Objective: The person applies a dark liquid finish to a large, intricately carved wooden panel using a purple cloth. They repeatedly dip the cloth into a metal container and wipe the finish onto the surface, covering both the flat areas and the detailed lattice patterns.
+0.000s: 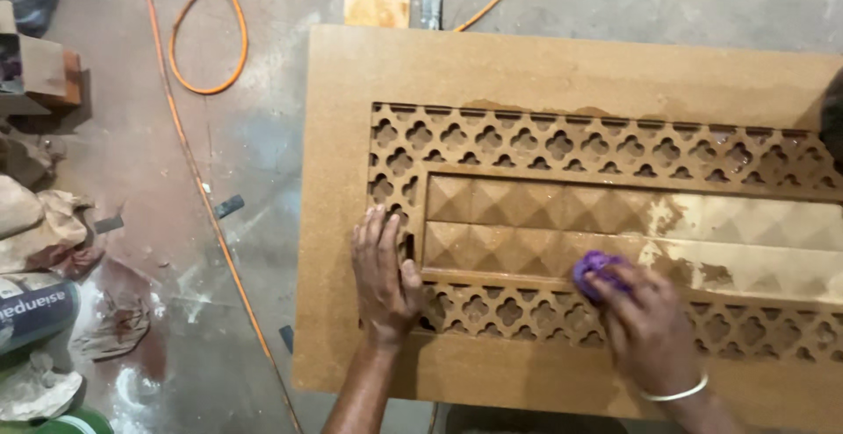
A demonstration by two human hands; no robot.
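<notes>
Head view, step in hand: You appear to be wiping a finish or stain over the carved brown fibreboard panel with lattice bands and pyramid-relief strips, working along the lower strip of pyramids.
Head view, left hand: Your left hand lies flat and spread wide on the panel's left end, fingers over the edge of the lattice, holding nothing and seemingly bracing the board.
Head view, right hand: Your right hand is closed around a crumpled purple cloth pad, pressing it onto the lower pyramid strip near the middle of the panel; a pale bangle sits on that wrist.
Head view, where the panel is: It lies flat in front of you, filling the right and centre of the view, raised above the grey concrete floor; what carries it is hidden.
Head view, how the panel looks: The left part of the two pyramid strips is darker and glossy, as if wet; the right part is paler and patchy. The lattice bands above and below show a dark sheen in places.
Head view, next move: Judging by the pale area, the pad needs to travel rightwards with even pressure, reaching into the facet grooves.
Head view, surroundings: An orange cable loops across the floor, with crumpled rags at the left.
</notes>
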